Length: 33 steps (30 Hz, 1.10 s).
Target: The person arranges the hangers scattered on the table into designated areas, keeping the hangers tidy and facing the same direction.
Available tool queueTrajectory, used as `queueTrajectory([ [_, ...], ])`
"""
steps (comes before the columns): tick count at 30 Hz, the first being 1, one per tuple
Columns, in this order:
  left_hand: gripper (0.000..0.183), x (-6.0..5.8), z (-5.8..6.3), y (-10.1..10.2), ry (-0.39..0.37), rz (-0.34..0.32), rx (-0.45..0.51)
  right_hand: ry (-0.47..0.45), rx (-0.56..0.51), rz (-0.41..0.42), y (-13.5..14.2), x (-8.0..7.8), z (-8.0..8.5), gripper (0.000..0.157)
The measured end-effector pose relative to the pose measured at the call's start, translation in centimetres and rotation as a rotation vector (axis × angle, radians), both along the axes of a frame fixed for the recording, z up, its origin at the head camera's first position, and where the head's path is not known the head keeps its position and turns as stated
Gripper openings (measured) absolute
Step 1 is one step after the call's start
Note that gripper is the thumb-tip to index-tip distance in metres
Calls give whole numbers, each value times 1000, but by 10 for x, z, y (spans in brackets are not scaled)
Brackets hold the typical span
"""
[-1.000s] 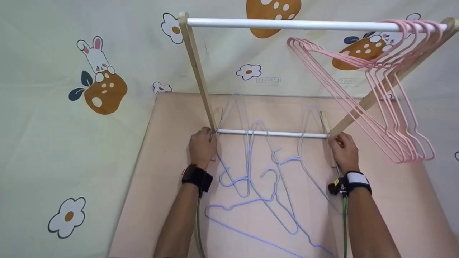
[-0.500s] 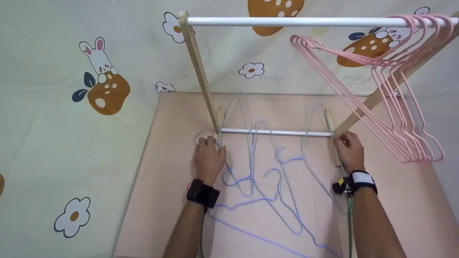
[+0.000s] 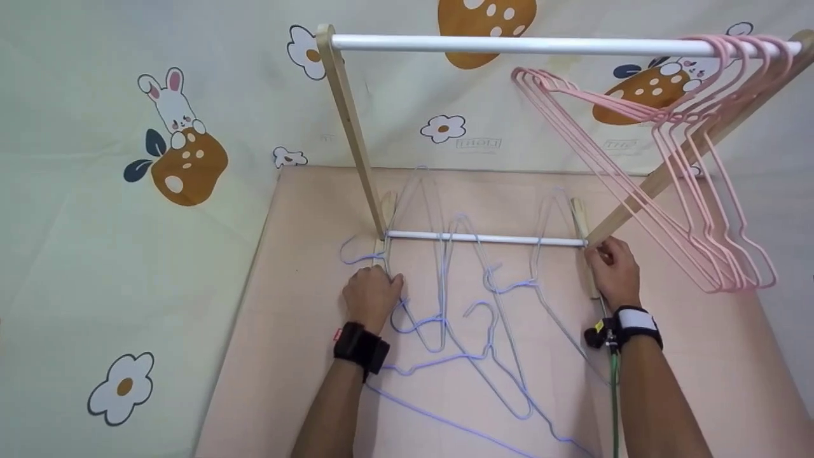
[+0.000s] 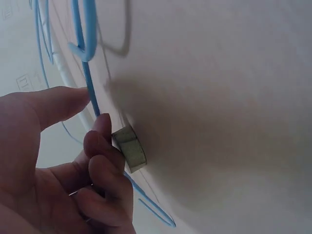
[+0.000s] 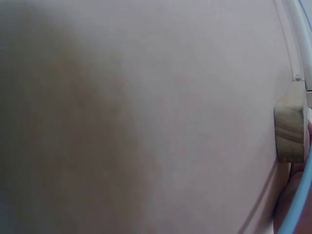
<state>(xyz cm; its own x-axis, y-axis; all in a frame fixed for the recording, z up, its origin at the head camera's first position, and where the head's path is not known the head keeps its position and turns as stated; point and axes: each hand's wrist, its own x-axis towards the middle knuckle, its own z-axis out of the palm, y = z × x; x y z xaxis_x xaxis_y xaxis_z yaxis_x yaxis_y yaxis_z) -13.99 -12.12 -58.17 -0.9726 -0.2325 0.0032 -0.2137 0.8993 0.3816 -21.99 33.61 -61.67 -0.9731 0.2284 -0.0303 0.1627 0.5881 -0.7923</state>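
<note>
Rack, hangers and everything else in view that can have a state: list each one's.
Rack, standing upright.
Pink hangers, hung on the top bar, bunched at its right end.
Blue hangers, off the top bar, some overlapping.
Wrist straps, fastened.
Left hand, thumb at a blue hanger; grip unclear.
Right hand, fingers curled by the rack's right foot; grip unclear.

pink hangers [image 3: 677,117], blue hangers [image 4: 90,31], printed wall [image 3: 51,254].
rods [image 3: 509,45] plain white; posts [image 3: 350,117] pale tan, wood-grained; surface [image 3: 280,273] peach. wall pale cream-green, repeating brown, white-spotted fruits [image 3: 203,168] with navy leaves [image 3: 154,143], white pink-eared rabbits [image 3: 175,105], white flowers [image 3: 105,401] outlined dark, centred brown. left strap [image 3: 362,348] black, tag [image 3: 338,334] red; right strap [image 3: 637,319] black and whitish; label [image 3: 599,326] yellow, cable [image 3: 615,394] green.
</note>
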Motion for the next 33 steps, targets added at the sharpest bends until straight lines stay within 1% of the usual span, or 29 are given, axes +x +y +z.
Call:
queueTrajectory([
  [4,42,0,-1,1,11,14,0,-7,-11,7,0,0,1,50],
  [8,44,-1,1,2,11,16,11,-23,-15,-5,0,1,3,51],
  [13,46,-1,0,0,7,27,23,-42,-12,-16,-1,1,1,53],
  [17,46,2,0,-3,12,40,59,-58,-12,-16,-2,3,1,54],
  [19,44,5,-1,-5,36,48,91,-43,1,-7,-2,4,0,53],
  [24,28,15,1,-9,123,93,210,13,41,19,-1,5,-1,49],
  [27,23,19,5,-10,151,116,316,4,35,18,1,3,0,50],
  [30,22,21,10,-11,174,116,435,-10,27,13,2,2,1,52],
  [33,21,24,13,-12,182,113,534,-15,26,10,2,3,2,53],
])
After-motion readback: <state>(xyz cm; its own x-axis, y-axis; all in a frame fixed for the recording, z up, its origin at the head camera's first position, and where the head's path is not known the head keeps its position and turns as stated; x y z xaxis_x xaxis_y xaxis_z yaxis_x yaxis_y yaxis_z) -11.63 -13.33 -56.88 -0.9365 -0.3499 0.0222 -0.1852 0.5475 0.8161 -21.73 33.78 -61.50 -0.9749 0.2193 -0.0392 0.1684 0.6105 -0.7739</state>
